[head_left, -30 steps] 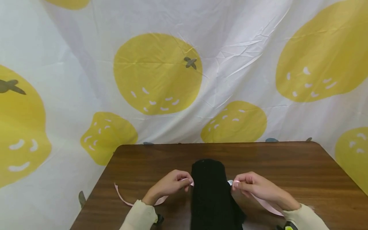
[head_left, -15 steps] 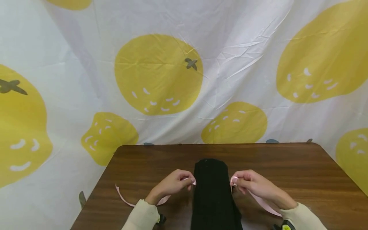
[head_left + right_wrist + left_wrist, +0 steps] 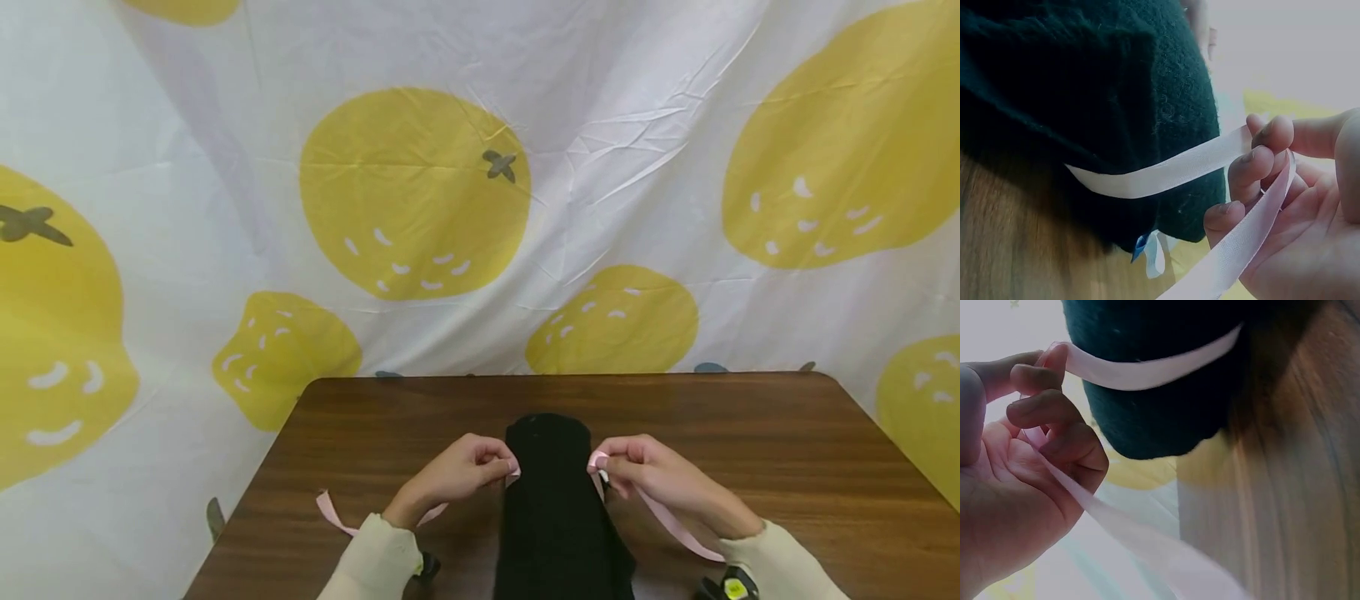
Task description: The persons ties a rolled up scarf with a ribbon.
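A long black fuzzy cloth bundle (image 3: 555, 508) lies on the table, pointing away from me. Pale pink ribbon (image 3: 1141, 375) runs against its side and passes under it. On the left, my left hand (image 3: 465, 471) pinches the ribbon between thumb and index finger close to the bundle's edge; the loose end trails across the palm. My right hand (image 3: 660, 475) pinches the ribbon on the opposite side, and its tail (image 3: 1235, 250) hangs down past the palm. In the right wrist view a white tag (image 3: 1155, 255) with a blue piece sticks out under the cloth.
The brown wooden table (image 3: 750, 433) spreads around the bundle. Behind it hangs a white curtain (image 3: 600, 167) printed with yellow fruit. The ribbon's left tail (image 3: 333, 510) lies on the tabletop left of my forearm.
Both hands have risen slightly, and the right has moved inward toward the bundle, keeping hold of the ribbon. The left ribbon tail has shifted right.
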`<state>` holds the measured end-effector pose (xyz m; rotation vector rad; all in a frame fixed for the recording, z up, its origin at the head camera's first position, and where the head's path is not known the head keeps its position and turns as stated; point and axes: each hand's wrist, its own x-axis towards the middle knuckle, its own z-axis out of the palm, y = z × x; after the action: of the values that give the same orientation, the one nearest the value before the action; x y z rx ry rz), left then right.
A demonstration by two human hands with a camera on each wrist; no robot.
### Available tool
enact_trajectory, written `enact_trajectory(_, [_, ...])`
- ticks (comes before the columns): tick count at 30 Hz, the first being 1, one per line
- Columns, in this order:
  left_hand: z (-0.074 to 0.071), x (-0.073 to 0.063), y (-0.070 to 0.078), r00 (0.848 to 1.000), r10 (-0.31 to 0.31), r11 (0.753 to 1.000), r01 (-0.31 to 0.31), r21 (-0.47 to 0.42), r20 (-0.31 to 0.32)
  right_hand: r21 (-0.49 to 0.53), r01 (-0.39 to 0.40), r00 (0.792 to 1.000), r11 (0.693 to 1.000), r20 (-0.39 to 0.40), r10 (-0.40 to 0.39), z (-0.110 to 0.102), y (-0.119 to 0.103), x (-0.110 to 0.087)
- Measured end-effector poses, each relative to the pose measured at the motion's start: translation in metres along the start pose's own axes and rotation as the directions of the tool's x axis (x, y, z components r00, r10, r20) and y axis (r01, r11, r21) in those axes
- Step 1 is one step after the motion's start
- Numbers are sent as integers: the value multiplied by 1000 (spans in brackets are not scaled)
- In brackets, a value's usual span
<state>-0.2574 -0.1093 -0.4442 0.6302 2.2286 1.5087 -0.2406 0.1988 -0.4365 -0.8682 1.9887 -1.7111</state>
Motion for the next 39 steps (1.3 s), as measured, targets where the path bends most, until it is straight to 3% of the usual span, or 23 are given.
enact_trajectory(6, [1, 4, 6, 996, 87, 993, -90, 75, 36, -54, 13, 1000, 998, 5, -13, 3, 0, 5])
enact_trajectory(10, [2, 5, 9, 993, 101, 991, -106, 86, 59, -108, 20, 1000, 994, 8, -20, 5, 1, 8])
enact_trajectory(16, [5, 5, 15, 990, 139, 976, -142, 163, 31, -123, -7, 1000, 992, -4, 6, 7, -2, 12])
enact_trajectory(27, [8, 6, 23, 980, 201, 953, -198, 229, 13, -178, 6, 1000, 984, -14, -9, 9, -7, 14])
enact_trajectory(33, [10, 7, 25, 978, 207, 958, -204, 201, 3, -177, -36, 999, 984, -43, 29, 13, -8, 17])
enact_trajectory(39, [15, 8, 23, 975, 215, 975, -210, 78, -55, -213, -7, 1000, 977, -24, 2, 14, -12, 18])
